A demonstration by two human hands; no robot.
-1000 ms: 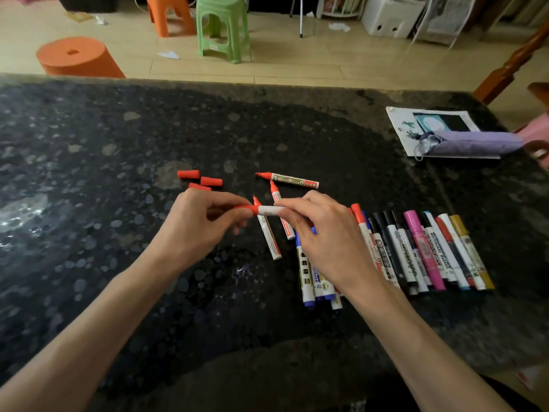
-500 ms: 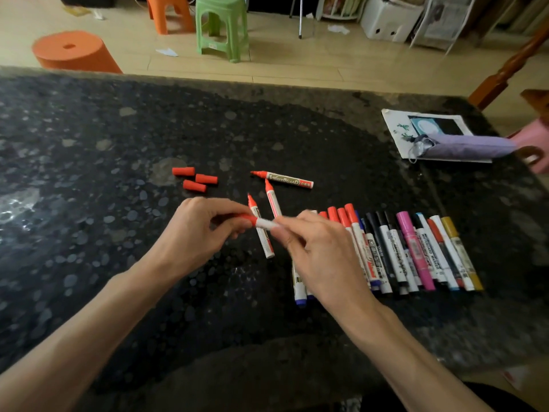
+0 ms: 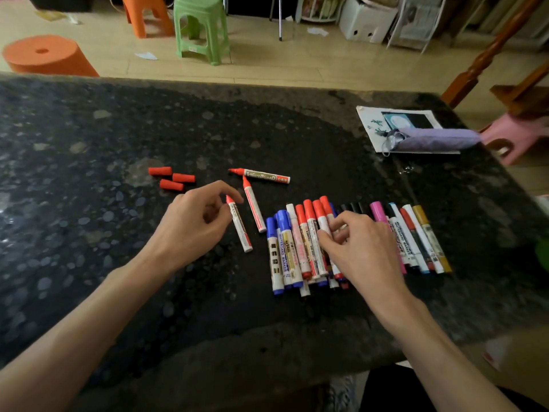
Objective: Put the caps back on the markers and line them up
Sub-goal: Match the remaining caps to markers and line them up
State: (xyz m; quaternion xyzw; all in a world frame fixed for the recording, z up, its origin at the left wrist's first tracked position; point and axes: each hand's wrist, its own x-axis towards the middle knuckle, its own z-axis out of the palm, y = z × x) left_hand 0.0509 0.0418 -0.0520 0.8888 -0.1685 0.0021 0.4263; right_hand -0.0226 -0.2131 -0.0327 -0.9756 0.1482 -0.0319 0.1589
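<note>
The right hand [image 3: 361, 248] is pinching a red-capped marker [image 3: 320, 216] between its curled thumb and fingertips, pressing it into place among the other red ones near the middle of the row of capped markers [image 3: 407, 236]. That row is lying side by side on the dark tabletop [image 3: 89, 233], running from blue caps at its left end through red, black and pink to a yellow one at its right end.

Just left of the row, the left hand [image 3: 193, 226] is hovering half open with its fingers loosely curved, holding nothing. Its index fingertip is reaching over the tip of the nearest uncapped red marker [image 3: 240, 230]; whether it is touching cannot be told. A second uncapped marker [image 3: 255, 208] is lying between that one and the row, and a third uncapped marker [image 3: 263, 176] is lying crosswise beyond the row's left end. Farther left of the row, three loose red caps [image 3: 171, 177] are sitting close together.

Well beyond the row's right end, a purple fabric bundle [image 3: 436, 139] is resting on a sheet of paper [image 3: 368, 120].
</note>
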